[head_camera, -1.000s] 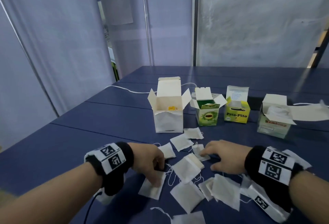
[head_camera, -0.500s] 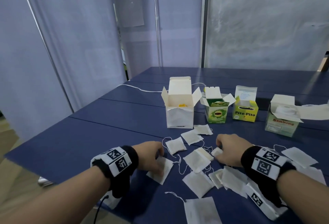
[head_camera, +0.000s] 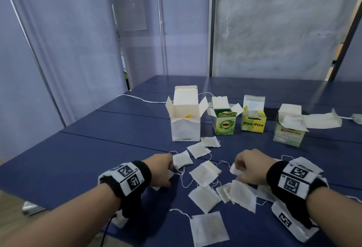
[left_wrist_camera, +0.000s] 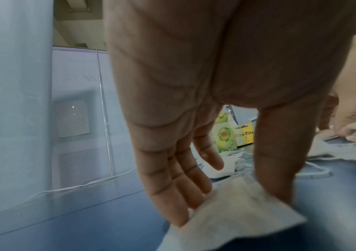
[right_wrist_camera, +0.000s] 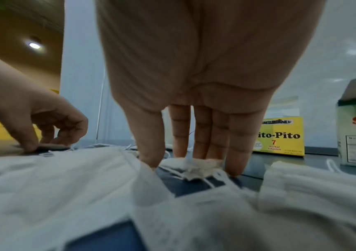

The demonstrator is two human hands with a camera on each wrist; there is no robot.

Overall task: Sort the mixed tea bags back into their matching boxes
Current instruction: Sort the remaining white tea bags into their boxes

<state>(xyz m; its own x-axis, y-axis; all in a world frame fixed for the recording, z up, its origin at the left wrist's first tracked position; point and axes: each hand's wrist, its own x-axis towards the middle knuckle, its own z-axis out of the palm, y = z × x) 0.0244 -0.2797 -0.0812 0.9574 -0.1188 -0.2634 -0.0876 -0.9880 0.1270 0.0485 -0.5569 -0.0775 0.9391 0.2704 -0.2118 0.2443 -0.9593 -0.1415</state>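
Several white tea bags (head_camera: 203,174) lie loose with their strings on the blue table (head_camera: 109,139). My left hand (head_camera: 168,174) pinches one tea bag (left_wrist_camera: 237,220) between thumb and fingers, low on the table at the left of the pile. My right hand (head_camera: 236,170) has its fingers curled round a small crumpled tea bag (right_wrist_camera: 196,167). Behind the pile stand four open boxes: a tall white box (head_camera: 186,127), a green box (head_camera: 225,126), a yellow Pito-Pito box (head_camera: 253,124) and a pale green Sambong box (head_camera: 289,135).
A thin white cable (head_camera: 141,99) runs along the table behind the boxes. A long white paper strip (head_camera: 321,122) lies to the right of the Sambong box. Translucent partitions (head_camera: 68,50) stand on the left and behind; the table's edge falls away at the lower left.
Both hands went from reaching over the bags to closing on one bag each. The left hand drew its bag slightly up the table, and the head view shifted left.
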